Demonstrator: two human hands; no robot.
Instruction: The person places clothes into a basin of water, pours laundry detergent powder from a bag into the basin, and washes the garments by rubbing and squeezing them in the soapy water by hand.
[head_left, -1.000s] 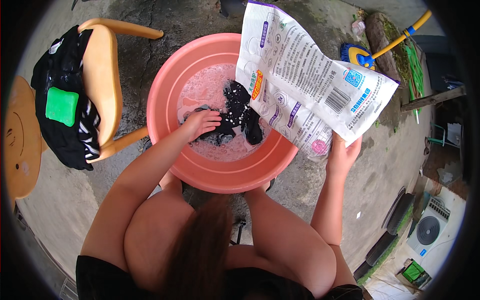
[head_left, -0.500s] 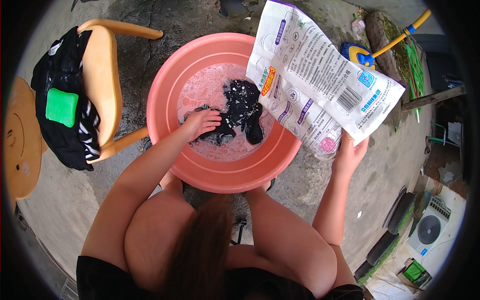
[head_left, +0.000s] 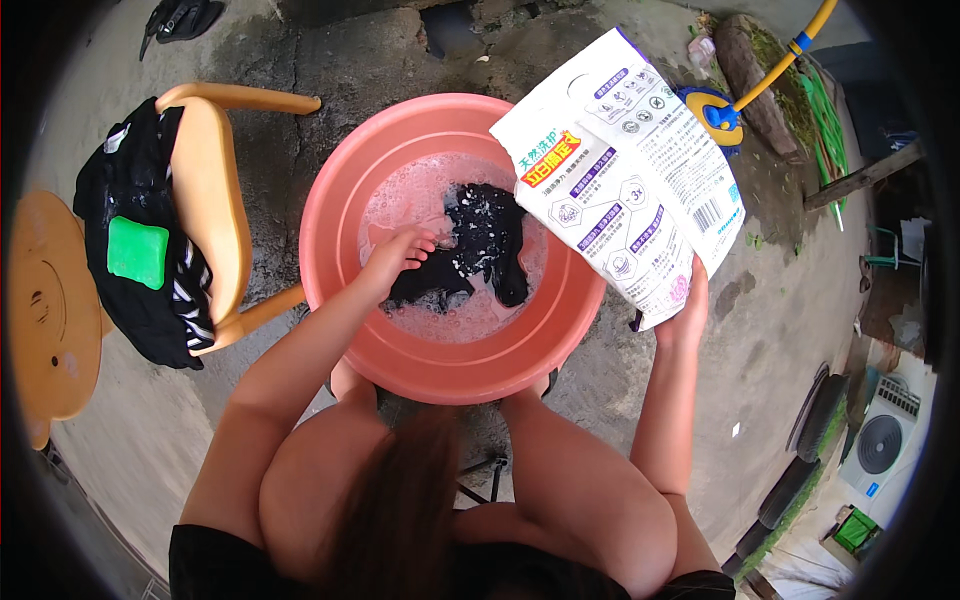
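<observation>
A round pink basin [head_left: 330, 200] stands before my knees with foamy water in it. In the water lies a wet black garment [head_left: 485, 225], dotted with white specks. My left hand [head_left: 400, 258] hovers at the garment's left side, fingers loosely bent and apart, with nothing held. To the right, my right hand [head_left: 687, 305] grips the lower edge of a large white laundry powder bag [head_left: 655, 150] with purple trim. The bag leans over the basin's right rim. Its far side hides part of that hand's fingers.
On the left, a yellow chair [head_left: 215, 190] carries black clothes [head_left: 135, 290] and a green soap bar [head_left: 138, 252]. A second yellow chair [head_left: 50, 310] is behind it. A blue-and-yellow brush [head_left: 718, 118] rests at the far right, near a mossy stone [head_left: 765, 85]. Dark sandals [head_left: 185, 18] lie far left.
The bag has swung and tilted in my right hand, its top dropping lower. My left hand has lifted a little off the garment, its fingers more bent. The view has shifted slightly.
</observation>
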